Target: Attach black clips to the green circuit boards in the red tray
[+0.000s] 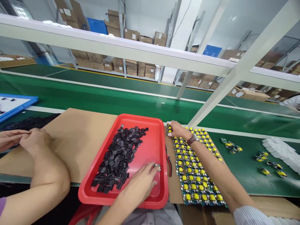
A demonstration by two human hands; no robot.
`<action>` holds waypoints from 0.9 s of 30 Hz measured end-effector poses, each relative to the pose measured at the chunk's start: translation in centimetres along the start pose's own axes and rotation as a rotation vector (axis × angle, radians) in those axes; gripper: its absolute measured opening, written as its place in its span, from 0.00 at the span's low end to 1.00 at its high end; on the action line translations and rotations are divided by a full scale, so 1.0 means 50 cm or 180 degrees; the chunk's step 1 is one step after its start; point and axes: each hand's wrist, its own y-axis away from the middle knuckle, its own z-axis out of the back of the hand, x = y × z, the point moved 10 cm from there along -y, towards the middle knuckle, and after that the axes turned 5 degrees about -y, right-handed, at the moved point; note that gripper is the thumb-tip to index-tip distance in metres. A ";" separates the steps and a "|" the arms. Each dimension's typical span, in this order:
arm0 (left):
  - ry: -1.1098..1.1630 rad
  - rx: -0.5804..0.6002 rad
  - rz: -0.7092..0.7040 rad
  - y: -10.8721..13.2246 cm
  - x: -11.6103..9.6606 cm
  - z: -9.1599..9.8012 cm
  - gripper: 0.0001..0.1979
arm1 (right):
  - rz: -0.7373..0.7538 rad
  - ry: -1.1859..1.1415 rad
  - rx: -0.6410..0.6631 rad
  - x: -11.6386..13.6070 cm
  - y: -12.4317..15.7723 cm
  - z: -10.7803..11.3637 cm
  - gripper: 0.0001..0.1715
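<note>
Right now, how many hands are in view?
4: the person's left hand over the red tray, right hand at the yellow-topped boards, and a co-worker's two hands far left. Others may be hidden.

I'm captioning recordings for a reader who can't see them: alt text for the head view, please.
A person's left hand touches a small board over a red tray of black pieces; the right hand is at the far left corner of rows of yellow-topped boards. At left, another person's hands meet.
</note>
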 end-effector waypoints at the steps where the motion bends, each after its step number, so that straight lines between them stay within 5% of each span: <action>1: -0.0101 0.0109 -0.0001 -0.021 -0.002 -0.010 0.27 | 0.0066 -0.0042 -0.0067 0.015 0.013 0.012 0.32; 5: -0.0173 0.0189 0.0072 -0.121 0.035 -0.006 0.17 | 0.0429 -0.0286 -0.0294 0.097 0.083 0.061 0.44; 9: 0.0080 -0.0145 0.0191 -0.228 0.093 0.071 0.10 | 0.0745 -0.0555 -0.0430 0.175 0.153 0.098 0.49; 13: 0.0715 -0.0459 0.0184 -0.260 0.082 0.141 0.12 | 0.1001 -0.0863 -0.0410 0.234 0.206 0.102 0.49; 16: 0.1352 -0.0524 0.0113 -0.207 0.033 0.145 0.24 | 0.0968 -0.0881 -0.0503 0.263 0.241 0.090 0.50; 18: 0.1999 -0.0497 0.0163 -0.151 0.009 0.123 0.23 | 0.1022 -0.0911 -0.0551 0.287 0.268 0.077 0.51; 22: 0.4187 -0.0187 0.1252 -0.027 0.038 0.013 0.16 | 0.1422 -0.1048 -0.0057 0.357 0.327 0.018 0.43; 24: 0.4483 0.0129 0.1732 0.030 0.051 -0.033 0.16 | 0.1559 -0.1079 0.0074 0.385 0.353 -0.006 0.33; 27: 0.4477 0.0472 0.1835 0.083 0.051 -0.051 0.19 | 0.1692 -0.1226 -0.0059 0.415 0.381 -0.022 0.31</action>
